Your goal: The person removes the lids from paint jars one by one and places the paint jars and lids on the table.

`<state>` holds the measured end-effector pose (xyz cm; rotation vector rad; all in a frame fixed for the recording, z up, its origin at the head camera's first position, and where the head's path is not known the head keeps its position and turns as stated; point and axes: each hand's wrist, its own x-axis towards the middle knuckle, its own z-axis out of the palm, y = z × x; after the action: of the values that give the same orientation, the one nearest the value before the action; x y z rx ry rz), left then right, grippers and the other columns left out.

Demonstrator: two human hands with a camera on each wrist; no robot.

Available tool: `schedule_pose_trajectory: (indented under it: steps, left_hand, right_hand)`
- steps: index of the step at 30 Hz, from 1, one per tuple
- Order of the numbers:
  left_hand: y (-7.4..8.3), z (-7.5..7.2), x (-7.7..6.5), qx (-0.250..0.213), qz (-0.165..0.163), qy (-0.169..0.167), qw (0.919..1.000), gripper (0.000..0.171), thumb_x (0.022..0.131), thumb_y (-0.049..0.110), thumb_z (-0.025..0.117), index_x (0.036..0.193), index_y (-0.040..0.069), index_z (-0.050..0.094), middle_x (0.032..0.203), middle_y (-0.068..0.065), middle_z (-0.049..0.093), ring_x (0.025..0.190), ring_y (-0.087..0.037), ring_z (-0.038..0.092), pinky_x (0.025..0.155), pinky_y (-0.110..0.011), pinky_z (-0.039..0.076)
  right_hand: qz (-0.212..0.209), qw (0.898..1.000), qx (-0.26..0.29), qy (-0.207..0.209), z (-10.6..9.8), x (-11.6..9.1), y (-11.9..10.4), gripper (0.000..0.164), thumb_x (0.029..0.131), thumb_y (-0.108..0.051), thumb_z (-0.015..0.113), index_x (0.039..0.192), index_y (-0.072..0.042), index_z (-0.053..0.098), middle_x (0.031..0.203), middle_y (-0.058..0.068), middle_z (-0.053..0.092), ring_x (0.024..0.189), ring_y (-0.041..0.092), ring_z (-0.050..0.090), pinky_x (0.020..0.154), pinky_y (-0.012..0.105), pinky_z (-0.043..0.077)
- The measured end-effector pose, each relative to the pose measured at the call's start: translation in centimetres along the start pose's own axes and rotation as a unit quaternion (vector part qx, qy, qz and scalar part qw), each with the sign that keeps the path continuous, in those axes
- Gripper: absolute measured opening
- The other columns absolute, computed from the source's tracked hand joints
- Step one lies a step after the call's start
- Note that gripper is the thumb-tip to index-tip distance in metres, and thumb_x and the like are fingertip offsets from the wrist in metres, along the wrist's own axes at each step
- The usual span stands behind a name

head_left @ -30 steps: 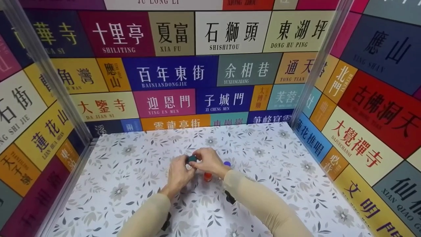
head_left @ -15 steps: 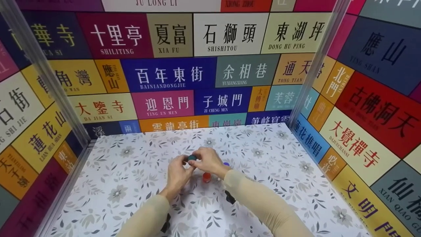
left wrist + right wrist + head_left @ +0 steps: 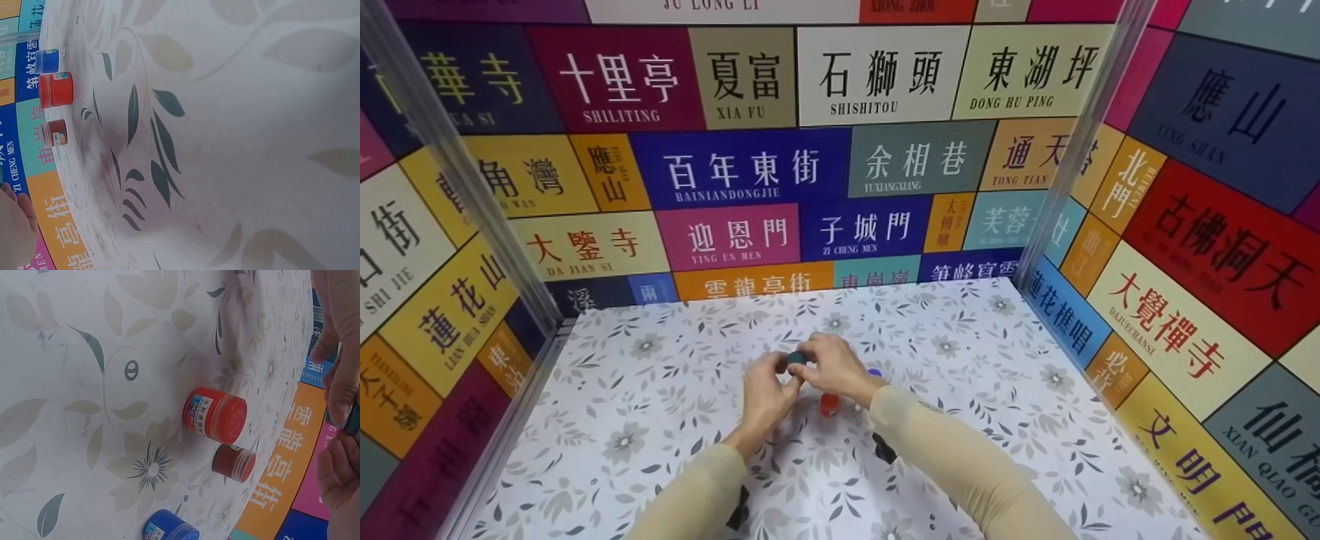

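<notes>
Both hands meet over the middle of the table around a small dark green paint jar [image 3: 796, 360]. My left hand [image 3: 766, 394] holds it from the left, and my right hand [image 3: 835, 367] pinches it from the right with thumb and fingers. Most of the jar is covered by fingers; a dark green part of the jar [image 3: 353, 419] shows between them in the right wrist view. Just below the right hand stands a red paint jar [image 3: 829, 405], with a brown paint jar [image 3: 232, 463] beyond it. A blue paint jar [image 3: 170, 527] stands to the right.
A white tablecloth [image 3: 637, 390] with grey leaves and flowers covers the table. Panels with coloured sign blocks [image 3: 735, 169] enclose the back and both sides. A metal post [image 3: 1046, 202] rises at the back right corner. Black straps [image 3: 883, 450] show at the sleeves.
The hands keep nearly the same grip on the dark green jar, with only slight finger movement. The head view has shifted a little, and more of the red jar shows below the right hand.
</notes>
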<state>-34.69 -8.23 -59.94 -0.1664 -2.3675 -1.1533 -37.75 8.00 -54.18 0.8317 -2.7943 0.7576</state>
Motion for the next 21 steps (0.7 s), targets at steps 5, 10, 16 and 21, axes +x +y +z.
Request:
schedule_pose_trajectory:
  steps: [5, 10, 16, 21]
  left_hand:
    - [-0.1, 0.02, -0.01, -0.009, 0.001, -0.005, 1.0, 0.023, 0.086, 0.014, 0.09, 0.107, 0.008, 0.081, 0.097, -0.011, 0.08, 0.093, -0.031, 0.075, 0.09, -0.048, 0.06]
    - [-0.21, -0.1, 0.01, -0.02, 0.023, -0.001, 0.9995, 0.022, 0.084, 0.01, 0.088, 0.105, 0.007, 0.081, 0.094, -0.01, 0.08, 0.089, -0.029, 0.074, 0.087, -0.047, 0.06]
    - [-0.06, -0.25, -0.03, -0.032, 0.028, -0.007, 0.9991, 0.022, 0.086, 0.01, 0.088, 0.106, 0.007, 0.081, 0.093, -0.009, 0.08, 0.089, -0.027, 0.074, 0.084, -0.041, 0.059]
    - [0.23, -0.49, -0.22, -0.033, 0.006, -0.024, 0.9991, 0.023, 0.088, 0.012, 0.088, 0.11, 0.009, 0.082, 0.096, -0.008, 0.081, 0.094, -0.029, 0.075, 0.089, -0.042, 0.057]
  right_hand:
    - [-0.034, 0.999, -0.013, 0.005, 0.05, 0.02, 0.15, 0.025, 0.104, -0.032, 0.08, 0.11, -0.009, 0.083, 0.097, 0.011, 0.074, 0.081, 0.014, 0.054, 0.076, 0.032, 0.047]
    - [-0.054, 0.998, -0.016, -0.005, -0.16, 0.03, 0.24, 0.022, 0.105, -0.028, 0.078, 0.118, -0.009, 0.083, 0.104, 0.014, 0.076, 0.086, 0.018, 0.059, 0.08, 0.035, 0.051]
    - [-0.074, 0.997, -0.017, -0.021, -0.66, -0.17, 0.32, 0.024, 0.106, -0.024, 0.076, 0.125, -0.01, 0.082, 0.108, 0.011, 0.074, 0.093, 0.022, 0.064, 0.086, 0.04, 0.056]
    - [-0.076, 0.997, -0.006, -0.03, -0.85, -0.49, 0.48, 0.025, 0.107, -0.023, 0.075, 0.128, -0.011, 0.081, 0.113, 0.01, 0.075, 0.099, 0.025, 0.068, 0.093, 0.043, 0.058]
